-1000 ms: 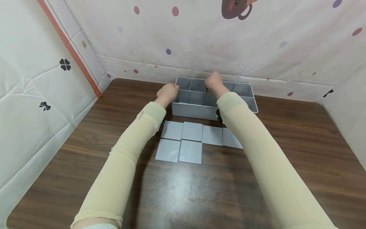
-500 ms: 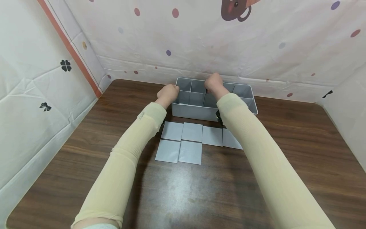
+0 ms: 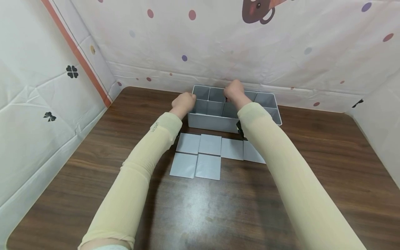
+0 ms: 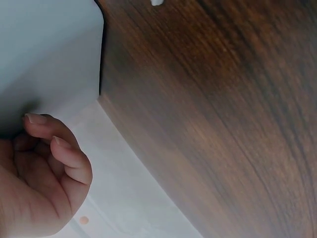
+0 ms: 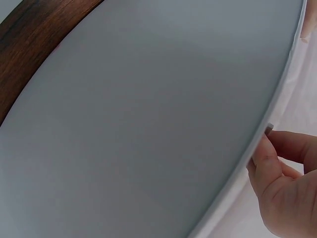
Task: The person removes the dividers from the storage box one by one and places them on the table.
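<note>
A long grey divided box (image 3: 212, 122) stands at the back of the table, split by thin upright walls into several compartments. My left hand (image 3: 183, 101) grips its left end at the rim; in the left wrist view the curled fingers (image 4: 72, 156) lie against the grey wall. My right hand (image 3: 234, 90) is over the middle of the box. Its thumb and fingers pinch the edge of a thin grey divider (image 5: 269, 129), which shows just above the front rim in the right wrist view. The forearm hides part of the box's front right.
Several flat pale grey square panels (image 3: 208, 166) lie in two rows on the dark wood table (image 3: 187, 215) in front of the box. The rightmost panel (image 3: 252, 152) is partly under the right forearm. A white printed cloth (image 3: 212, 45) hangs close behind the box.
</note>
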Demonstrator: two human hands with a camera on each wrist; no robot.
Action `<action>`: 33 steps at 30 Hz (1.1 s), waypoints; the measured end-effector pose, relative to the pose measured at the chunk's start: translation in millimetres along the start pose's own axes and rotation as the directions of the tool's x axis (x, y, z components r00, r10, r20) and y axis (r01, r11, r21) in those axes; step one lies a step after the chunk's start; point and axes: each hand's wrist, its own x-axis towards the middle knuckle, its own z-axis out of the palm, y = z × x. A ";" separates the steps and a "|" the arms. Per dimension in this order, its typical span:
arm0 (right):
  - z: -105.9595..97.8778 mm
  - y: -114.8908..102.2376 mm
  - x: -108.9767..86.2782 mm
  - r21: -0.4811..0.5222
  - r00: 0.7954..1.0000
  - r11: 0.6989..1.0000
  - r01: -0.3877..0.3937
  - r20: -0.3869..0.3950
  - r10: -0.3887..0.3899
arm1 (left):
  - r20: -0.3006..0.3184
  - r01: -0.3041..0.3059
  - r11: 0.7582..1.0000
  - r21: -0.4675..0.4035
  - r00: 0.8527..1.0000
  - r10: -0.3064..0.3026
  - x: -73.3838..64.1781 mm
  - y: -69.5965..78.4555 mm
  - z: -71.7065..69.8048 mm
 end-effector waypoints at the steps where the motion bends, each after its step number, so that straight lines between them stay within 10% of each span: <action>1: -0.4 -0.2 -0.2 -0.003 1.000 1.000 0.004 0.001 -0.004 | 0.000 -0.001 1.000 0.001 1.000 0.001 0.8 -0.5 0.6; 10: -6.6 -4.1 -3.3 -0.120 0.999 0.992 0.045 0.000 -0.046 | 0.003 -0.002 1.000 0.009 1.000 0.002 -0.3 -0.5 0.9; 33: -14.2 -6.6 -5.7 0.002 0.999 0.999 0.035 0.008 -0.035 | -0.001 0.003 1.000 0.014 1.000 -0.003 -0.7 0.3 0.7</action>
